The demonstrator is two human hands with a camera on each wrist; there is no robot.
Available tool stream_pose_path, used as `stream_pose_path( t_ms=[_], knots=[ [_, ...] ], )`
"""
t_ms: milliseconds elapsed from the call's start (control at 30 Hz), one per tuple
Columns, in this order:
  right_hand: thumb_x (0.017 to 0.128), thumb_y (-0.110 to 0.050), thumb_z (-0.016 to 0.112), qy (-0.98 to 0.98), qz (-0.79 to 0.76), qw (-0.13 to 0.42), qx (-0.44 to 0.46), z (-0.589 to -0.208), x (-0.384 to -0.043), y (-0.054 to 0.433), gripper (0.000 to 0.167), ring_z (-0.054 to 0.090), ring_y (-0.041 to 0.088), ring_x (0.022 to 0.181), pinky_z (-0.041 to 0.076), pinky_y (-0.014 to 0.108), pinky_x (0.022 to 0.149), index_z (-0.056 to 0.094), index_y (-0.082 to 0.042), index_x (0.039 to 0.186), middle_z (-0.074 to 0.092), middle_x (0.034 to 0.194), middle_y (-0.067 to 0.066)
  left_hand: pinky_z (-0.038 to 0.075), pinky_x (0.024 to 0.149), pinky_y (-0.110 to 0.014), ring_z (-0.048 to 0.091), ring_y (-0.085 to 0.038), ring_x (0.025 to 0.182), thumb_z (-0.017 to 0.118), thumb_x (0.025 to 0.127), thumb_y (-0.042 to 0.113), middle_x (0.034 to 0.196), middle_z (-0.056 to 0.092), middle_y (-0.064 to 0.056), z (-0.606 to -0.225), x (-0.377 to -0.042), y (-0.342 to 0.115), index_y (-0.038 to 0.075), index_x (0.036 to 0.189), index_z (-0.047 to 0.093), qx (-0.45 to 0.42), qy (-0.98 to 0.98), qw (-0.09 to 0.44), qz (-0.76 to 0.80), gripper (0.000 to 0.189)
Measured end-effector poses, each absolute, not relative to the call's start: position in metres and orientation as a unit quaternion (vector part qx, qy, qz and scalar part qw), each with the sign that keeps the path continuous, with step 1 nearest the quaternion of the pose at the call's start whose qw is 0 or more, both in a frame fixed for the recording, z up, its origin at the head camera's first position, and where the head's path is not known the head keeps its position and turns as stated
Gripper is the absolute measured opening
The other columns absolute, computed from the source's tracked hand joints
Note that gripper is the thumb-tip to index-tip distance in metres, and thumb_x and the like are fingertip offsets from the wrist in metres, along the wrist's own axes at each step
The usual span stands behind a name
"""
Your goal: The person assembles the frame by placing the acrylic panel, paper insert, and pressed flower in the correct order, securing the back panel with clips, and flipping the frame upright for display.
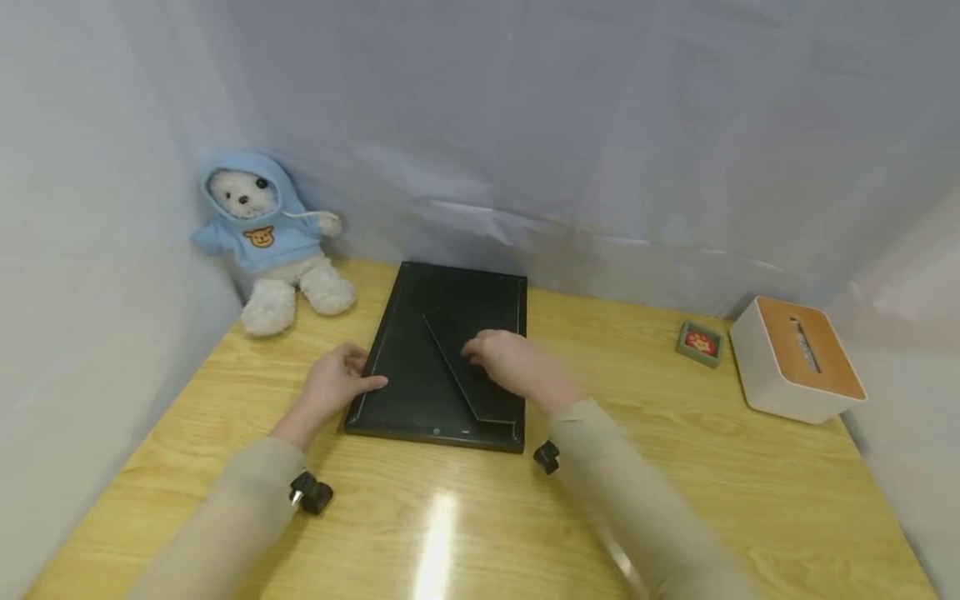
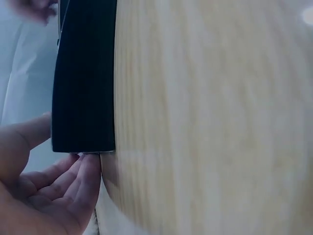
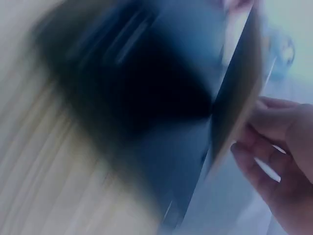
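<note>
A black picture frame (image 1: 405, 400) lies flat on the wooden table, its back facing up. My left hand (image 1: 333, 385) holds the frame's left edge, thumb over the top; in the left wrist view its fingers (image 2: 85, 188) lie against the frame's dark side (image 2: 84, 88). The tapered stand flap (image 1: 453, 350) on the back is tilted up from the frame. My right hand (image 1: 513, 367) pinches this flap by its raised edge. In the right wrist view the flap (image 3: 239, 88) stands up between the blurred frame back and my fingers (image 3: 249, 166).
A plush toy in a blue hoodie (image 1: 270, 250) sits at the back left against the grey curtain (image 1: 562, 150). To the right are a small green square tray (image 1: 699, 357) with a red piece inside and a white tissue box (image 1: 765, 379) with an orange-brown top.
</note>
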State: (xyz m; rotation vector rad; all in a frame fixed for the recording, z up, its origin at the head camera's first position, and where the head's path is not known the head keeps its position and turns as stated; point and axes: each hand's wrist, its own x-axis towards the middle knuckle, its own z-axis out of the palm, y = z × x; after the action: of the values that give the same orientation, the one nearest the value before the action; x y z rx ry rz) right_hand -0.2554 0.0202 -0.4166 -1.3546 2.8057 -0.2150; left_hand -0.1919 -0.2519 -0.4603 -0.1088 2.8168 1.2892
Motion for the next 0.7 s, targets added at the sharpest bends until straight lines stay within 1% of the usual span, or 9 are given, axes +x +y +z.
stream_pose_path(
  t_ms=[67, 167, 233, 333, 467, 600, 700],
  knots=[
    [0.094, -0.009, 0.062, 0.881, -0.077, 0.011, -0.467, -0.416, -0.252, -0.004, 0.020, 0.062, 0.014, 0.096, 0.051, 0.025, 0.082, 0.070, -0.011, 0.112, 0.064, 0.105, 0.003, 0.047, 0.084, -0.050, 0.055, -0.041, 0.105, 0.075, 0.084, 0.026, 0.117, 0.057, -0.029, -0.460, -0.192, -0.252, -0.008, 0.125, 0.050, -0.045, 0.904, 0.031, 0.425, 0.059],
    [0.093, -0.011, 0.064, 0.865, -0.082, 0.021, -0.494, -0.422, -0.248, -0.039, 0.019, 0.062, 0.013, 0.095, 0.050, 0.021, 0.079, 0.070, -0.012, 0.110, 0.063, 0.104, 0.002, 0.048, 0.083, -0.049, 0.055, -0.040, 0.104, 0.075, 0.084, 0.026, 0.115, 0.057, -0.029, -0.462, -0.192, -0.252, -0.008, 0.125, 0.050, -0.054, 0.900, 0.033, 0.431, 0.059],
    [0.093, -0.011, 0.063, 0.866, -0.104, 0.030, -0.488, -0.430, -0.246, -0.056, 0.018, 0.061, 0.011, 0.093, 0.049, 0.017, 0.077, 0.069, -0.012, 0.111, 0.062, 0.103, 0.002, 0.048, 0.081, -0.048, 0.056, -0.039, 0.101, 0.075, 0.083, 0.026, 0.112, 0.058, -0.028, -0.464, -0.192, -0.251, -0.008, 0.124, 0.050, -0.056, 0.900, 0.032, 0.432, 0.058],
    [0.094, -0.012, 0.061, 0.876, -0.168, 0.027, -0.452, -0.445, -0.243, -0.070, 0.019, 0.060, 0.010, 0.091, 0.048, 0.016, 0.075, 0.067, -0.012, 0.113, 0.061, 0.102, 0.001, 0.048, 0.079, -0.047, 0.055, -0.039, 0.100, 0.075, 0.084, 0.026, 0.112, 0.057, -0.027, -0.467, -0.191, -0.251, -0.007, 0.125, 0.049, -0.054, 0.899, 0.037, 0.433, 0.058],
    [0.096, -0.011, 0.059, 0.879, -0.220, -0.020, -0.422, -0.463, -0.240, -0.081, 0.022, 0.059, 0.010, 0.090, 0.047, 0.015, 0.076, 0.066, -0.012, 0.116, 0.059, 0.100, 0.001, 0.048, 0.081, -0.049, 0.054, -0.041, 0.104, 0.074, 0.085, 0.026, 0.116, 0.056, -0.028, -0.467, -0.190, -0.252, -0.006, 0.127, 0.049, -0.054, 0.898, 0.038, 0.435, 0.058],
    [0.096, -0.011, 0.058, 0.887, -0.193, -0.070, -0.414, -0.472, -0.240, -0.092, 0.022, 0.058, 0.010, 0.092, 0.047, 0.016, 0.080, 0.067, -0.013, 0.116, 0.057, 0.100, 0.000, 0.048, 0.082, -0.050, 0.054, -0.041, 0.105, 0.074, 0.085, 0.025, 0.115, 0.057, -0.028, -0.467, -0.190, -0.253, -0.006, 0.125, 0.050, -0.054, 0.900, 0.026, 0.432, 0.056],
    [0.095, -0.010, 0.059, 0.893, -0.174, -0.086, -0.406, -0.474, -0.242, -0.097, 0.020, 0.057, 0.011, 0.093, 0.047, 0.017, 0.081, 0.068, -0.014, 0.112, 0.057, 0.101, 0.000, 0.048, 0.081, -0.050, 0.055, -0.041, 0.104, 0.074, 0.084, 0.024, 0.113, 0.058, -0.028, -0.467, -0.191, -0.253, -0.006, 0.124, 0.051, -0.048, 0.900, 0.019, 0.432, 0.055]
  ],
)
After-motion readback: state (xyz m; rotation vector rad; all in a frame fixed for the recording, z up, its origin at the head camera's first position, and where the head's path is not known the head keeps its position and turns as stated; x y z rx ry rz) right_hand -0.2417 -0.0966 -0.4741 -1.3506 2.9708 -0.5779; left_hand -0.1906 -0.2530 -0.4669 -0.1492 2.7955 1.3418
